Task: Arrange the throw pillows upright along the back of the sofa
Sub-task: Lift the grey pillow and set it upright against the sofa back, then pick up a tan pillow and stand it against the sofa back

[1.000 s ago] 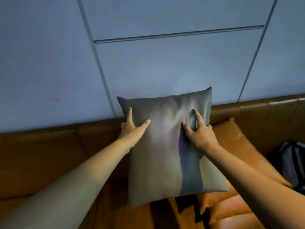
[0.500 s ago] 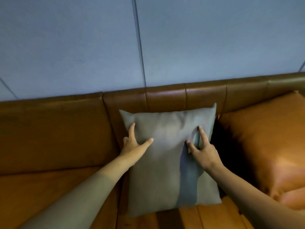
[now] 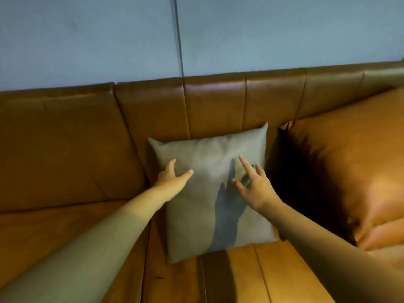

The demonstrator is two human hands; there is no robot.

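A grey throw pillow [image 3: 196, 215] stands upright on the seat, leaning against the brown leather sofa back [image 3: 153, 119]. My left hand [image 3: 172, 181] grips the pillow's left edge, thumb across its front. My right hand [image 3: 254, 186] hovers just off the pillow's right front, fingers spread and holding nothing; its shadow falls on the fabric. An orange-brown leather pillow [image 3: 341, 162] leans on the sofa back to the right, a dark gap between it and the grey one.
The sofa seat [image 3: 65, 232] stretches bare to the left of the grey pillow. A blue-grey panelled wall [image 3: 109, 40] rises behind the sofa back. Another orange cushion edge [image 3: 380, 235] shows at the lower right.
The grey pillow has come down from the air onto the seat against the sofa back. My right hand has let go of it and lifted off, fingers spread.
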